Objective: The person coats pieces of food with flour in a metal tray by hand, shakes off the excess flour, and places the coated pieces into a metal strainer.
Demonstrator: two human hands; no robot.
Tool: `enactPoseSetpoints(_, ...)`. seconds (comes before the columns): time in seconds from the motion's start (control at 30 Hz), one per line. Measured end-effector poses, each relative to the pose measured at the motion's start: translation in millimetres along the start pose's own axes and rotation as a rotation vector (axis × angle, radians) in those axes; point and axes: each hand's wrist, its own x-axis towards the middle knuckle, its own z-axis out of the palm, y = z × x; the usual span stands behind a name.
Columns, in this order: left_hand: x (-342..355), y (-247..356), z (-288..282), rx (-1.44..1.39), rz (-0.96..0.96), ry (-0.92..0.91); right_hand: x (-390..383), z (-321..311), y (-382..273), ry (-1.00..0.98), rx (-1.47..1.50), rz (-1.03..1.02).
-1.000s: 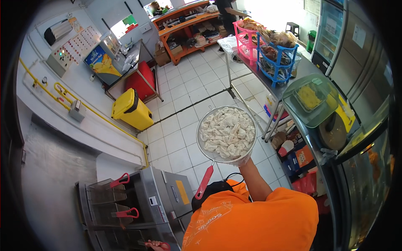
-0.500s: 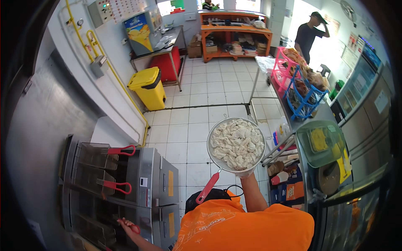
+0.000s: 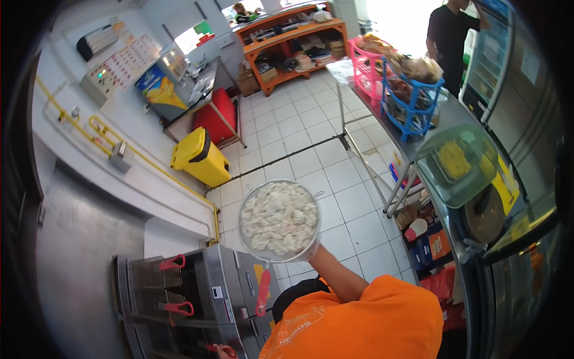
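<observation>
The right hand (image 3: 312,253) holds a sieve (image 3: 276,258) of pale pieces (image 3: 280,218) near its rim; the left hand (image 3: 223,352) grips a red handle (image 3: 232,353) at the fryer (image 3: 218,266).

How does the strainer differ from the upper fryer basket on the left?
The strainer is round; the upper fryer basket is boxy. The strainer is held up, heaped with pale pieces; the upper fryer basket rests at the fryer. Both have reddish handles.
</observation>
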Motion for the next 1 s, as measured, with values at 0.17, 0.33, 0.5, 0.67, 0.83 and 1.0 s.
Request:
enactPoseSetpoints(0.17, -24.7, 14.3, 86.3, 0.184, 0.023, -0.040, 8.5, 2.4, -4.8, -0.024, 0.010, 0.006)
enactPoseSetpoints(0.33, -50.7, 17.0, 125.2, 0.294, 0.063, -0.060, 13.1, 4.1, -15.8, -0.070, 0.019, 0.016)
enactPoseSetpoints(0.5, -65.6, 16.5, 141.9, 0.366, 0.081, -0.073, 17.4, -5.8, -30.2, -0.090, 0.016, 0.009)
enactPoseSetpoints(0.67, -74.1, 19.3, 122.0, 0.368, 0.096, -0.045, 15.0, -9.4, -33.3, -0.114, -0.010, 0.036)
enactPoseSetpoints(0.83, -77.2, 17.6, 81.3, 0.356, 0.099, -0.010, -2.6, -6.5, -22.1, -0.129, -0.048, 0.089)
enactPoseSetpoints(1.0, -70.5, 9.4, 29.0, 0.347, 0.090, -0.006, -23.9, 1.9, -5.7, -0.124, -0.091, 0.114)
